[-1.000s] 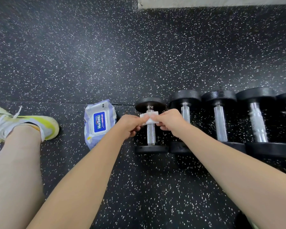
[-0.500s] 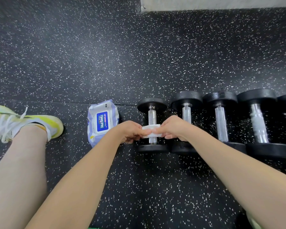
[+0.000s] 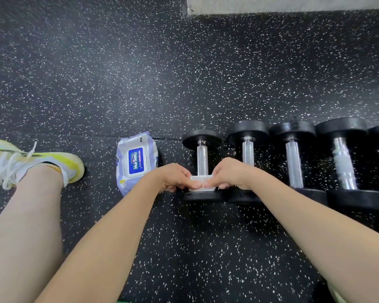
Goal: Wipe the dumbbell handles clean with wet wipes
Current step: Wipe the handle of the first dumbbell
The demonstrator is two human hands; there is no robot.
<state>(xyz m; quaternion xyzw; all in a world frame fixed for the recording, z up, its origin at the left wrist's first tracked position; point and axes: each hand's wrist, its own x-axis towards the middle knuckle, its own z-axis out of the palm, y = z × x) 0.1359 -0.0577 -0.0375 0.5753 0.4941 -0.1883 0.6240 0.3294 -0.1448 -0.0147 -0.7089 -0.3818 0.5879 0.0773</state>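
Bright even light, wide-angle edge distortion

A black rubber floor (image 3: 140, 73) flecked with white runs across the whole view, with a thin seam crossing it on the left half. At the top right edge a pale wall base (image 3: 293, 4) meets the floor. On the left, a bare leg (image 3: 24, 226) stretches forward and ends in a white and yellow sneaker (image 3: 31, 162) with white laces, resting on the floor.
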